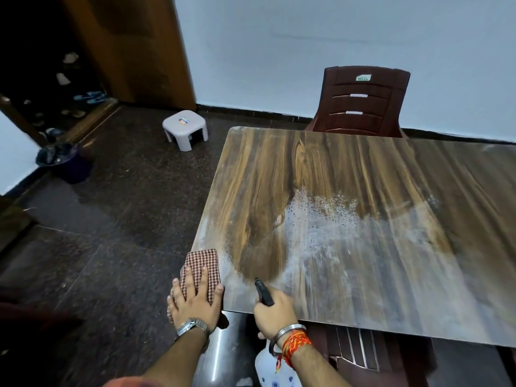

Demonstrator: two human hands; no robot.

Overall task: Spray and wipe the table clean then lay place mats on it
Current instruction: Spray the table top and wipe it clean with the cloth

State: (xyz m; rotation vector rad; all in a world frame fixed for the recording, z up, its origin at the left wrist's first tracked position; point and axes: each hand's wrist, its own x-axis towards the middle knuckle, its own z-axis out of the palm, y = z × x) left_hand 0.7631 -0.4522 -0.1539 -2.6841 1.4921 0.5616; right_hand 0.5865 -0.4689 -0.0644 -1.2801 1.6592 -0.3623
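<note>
A wood-grain table (pixel 363 169) fills the right half of the view. A wide patch of whitish spray droplets (pixel 329 236) covers its near middle. My left hand (pixel 194 300) lies flat on a red-and-white checked cloth (pixel 202 265) at the table's near left corner. My right hand (pixel 275 311) grips a white spray bottle (pixel 275 370) by its black trigger head, nozzle (pixel 261 289) pointing over the table's near edge. The bottle's body hangs below the table edge. No place mats are in view.
A dark brown plastic chair (pixel 363 101) stands at the table's far side; another chair (pixel 357 356) is tucked under the near edge. A white step stool (pixel 185 128) sits on the dark floor to the left, with a dark bucket (pixel 65 163) near the doorway.
</note>
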